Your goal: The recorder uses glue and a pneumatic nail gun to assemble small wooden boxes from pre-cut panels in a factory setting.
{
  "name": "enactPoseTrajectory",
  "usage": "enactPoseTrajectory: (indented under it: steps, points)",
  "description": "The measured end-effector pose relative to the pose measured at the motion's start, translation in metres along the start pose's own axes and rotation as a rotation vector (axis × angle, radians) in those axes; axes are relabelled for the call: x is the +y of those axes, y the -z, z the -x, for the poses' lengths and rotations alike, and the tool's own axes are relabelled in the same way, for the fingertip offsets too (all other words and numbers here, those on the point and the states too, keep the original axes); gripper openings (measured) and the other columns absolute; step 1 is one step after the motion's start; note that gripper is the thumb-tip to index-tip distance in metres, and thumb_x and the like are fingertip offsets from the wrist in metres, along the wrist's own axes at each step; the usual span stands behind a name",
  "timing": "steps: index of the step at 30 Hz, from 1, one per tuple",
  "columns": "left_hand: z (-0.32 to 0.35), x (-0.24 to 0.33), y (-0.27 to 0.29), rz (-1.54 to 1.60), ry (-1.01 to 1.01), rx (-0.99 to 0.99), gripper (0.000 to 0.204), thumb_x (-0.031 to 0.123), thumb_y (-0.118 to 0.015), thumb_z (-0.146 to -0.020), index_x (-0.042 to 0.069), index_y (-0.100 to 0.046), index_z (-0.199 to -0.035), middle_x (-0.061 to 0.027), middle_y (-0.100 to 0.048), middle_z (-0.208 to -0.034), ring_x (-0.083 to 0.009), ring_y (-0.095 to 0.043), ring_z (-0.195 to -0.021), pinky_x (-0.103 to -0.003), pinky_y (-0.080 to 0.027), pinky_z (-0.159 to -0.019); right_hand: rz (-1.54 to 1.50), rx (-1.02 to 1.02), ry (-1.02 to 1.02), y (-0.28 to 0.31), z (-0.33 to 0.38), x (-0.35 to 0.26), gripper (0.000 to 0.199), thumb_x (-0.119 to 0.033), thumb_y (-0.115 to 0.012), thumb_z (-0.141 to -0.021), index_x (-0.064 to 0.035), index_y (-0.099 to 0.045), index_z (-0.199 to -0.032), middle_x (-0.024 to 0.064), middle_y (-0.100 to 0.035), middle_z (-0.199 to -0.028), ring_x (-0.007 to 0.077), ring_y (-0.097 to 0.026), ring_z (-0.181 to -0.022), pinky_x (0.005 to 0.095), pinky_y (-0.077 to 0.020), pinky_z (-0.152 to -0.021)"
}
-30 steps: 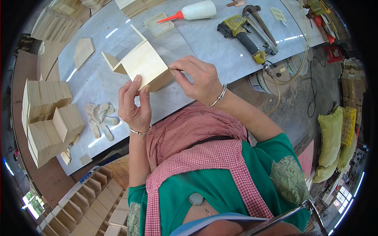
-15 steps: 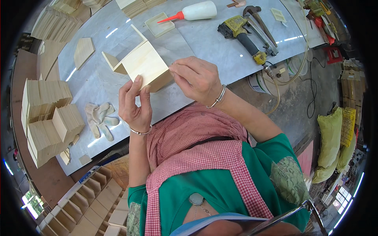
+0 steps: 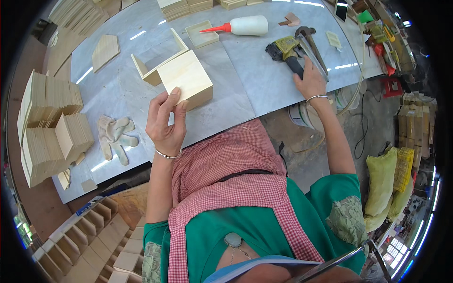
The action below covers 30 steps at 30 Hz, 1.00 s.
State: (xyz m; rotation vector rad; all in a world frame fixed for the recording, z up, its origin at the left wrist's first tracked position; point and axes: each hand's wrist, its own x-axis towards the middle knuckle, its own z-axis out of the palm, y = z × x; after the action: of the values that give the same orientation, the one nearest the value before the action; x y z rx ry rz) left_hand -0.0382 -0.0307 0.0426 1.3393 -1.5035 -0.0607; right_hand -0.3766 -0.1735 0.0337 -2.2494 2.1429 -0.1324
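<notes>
Left hand [image 3: 165, 123] at centre left of the frame, grip closed on the near edge of a pale wooden box [image 3: 181, 78] on the grey tabletop [image 3: 255, 89], right hand [image 3: 310, 81] upper right, fingers curled on a nail gun's [image 3: 288, 53] handle, glue bottle [image 3: 240, 26] above

Under my left fingers [image 3: 175, 96] sits a pale square plywood box [image 3: 181, 78], unfinished, tilted on the grey worktop [image 3: 245, 89], one open frame end pointing away. My right fingers [image 3: 302, 66] touch a yellow-black nail gun [image 3: 286, 53] lying flat.
</notes>
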Motion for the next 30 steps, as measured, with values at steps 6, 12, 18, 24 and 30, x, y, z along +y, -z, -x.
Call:
enactPoseTrajectory:
  steps: [6, 12, 18, 24, 30]
  points:
    - [0.001, 0.0, 0.0, 0.055, -0.002, 0.03, 0.022, 0.001, -0.069, -0.081, -0.001, -0.066, -0.103, -0.0127, -0.063, -0.093, -0.0156, -0.061, -0.073, -0.026, -0.051, -0.062, 0.045, -0.086, 0.011, 0.002, -0.019, -0.006, 0.068, -0.022, -0.063, -0.073, 0.0006, -0.034, -0.13, 0.0224, -0.06, -0.103, 0.0392, -0.059, -0.094, 0.0446, -0.0482, -0.084]
    - [0.002, -0.002, -0.003, 0.049, -0.019, 0.054, 0.024, 0.001, -0.069, -0.08, 0.002, -0.067, -0.104, -0.0106, -0.062, -0.09, -0.0145, -0.06, -0.069, -0.025, -0.049, -0.059, -0.476, -0.377, -0.025, 0.111, 0.006, -0.04, 0.034, -0.017, -0.06, -0.072, 0.0071, -0.052, -0.094, 0.0152, -0.061, -0.067, 0.0228, -0.063, -0.057, 0.033, -0.0526, -0.053]
    - [0.001, -0.003, -0.003, 0.051, -0.028, 0.076, 0.025, 0.002, -0.069, -0.08, 0.002, -0.067, -0.105, -0.0099, -0.061, -0.09, -0.0145, -0.06, -0.067, -0.025, -0.049, -0.059, -0.845, -0.636, 0.062, 0.193, 0.061, -0.113, 0.024, -0.011, -0.062, -0.077, 0.0068, -0.053, -0.09, 0.0061, -0.057, -0.059, 0.0126, -0.056, -0.046, 0.027, -0.0466, -0.043]
    - [0.002, -0.005, -0.005, 0.033, -0.051, 0.078, 0.026, 0.002, -0.069, -0.079, 0.003, -0.066, -0.105, -0.0098, -0.061, -0.09, -0.0142, -0.06, -0.067, -0.025, -0.049, -0.058, -0.806, -0.786, 0.1, 0.2, 0.069, -0.144, 0.024, -0.013, -0.062, -0.076, 0.0087, -0.054, -0.085, 0.0075, -0.057, -0.06, 0.0119, -0.057, -0.047, 0.026, -0.0476, -0.043]
    - [0.003, -0.007, -0.004, 0.043, -0.057, 0.079, 0.027, 0.001, -0.07, -0.079, 0.003, -0.066, -0.106, -0.0105, -0.06, -0.09, -0.0147, -0.06, -0.067, -0.024, -0.049, -0.058, -0.797, -0.819, 0.106, 0.197, 0.07, -0.148, 0.023, -0.012, -0.061, -0.077, 0.0082, -0.054, -0.084, 0.0072, -0.057, -0.059, 0.0119, -0.057, -0.047, 0.0263, -0.0471, -0.042]
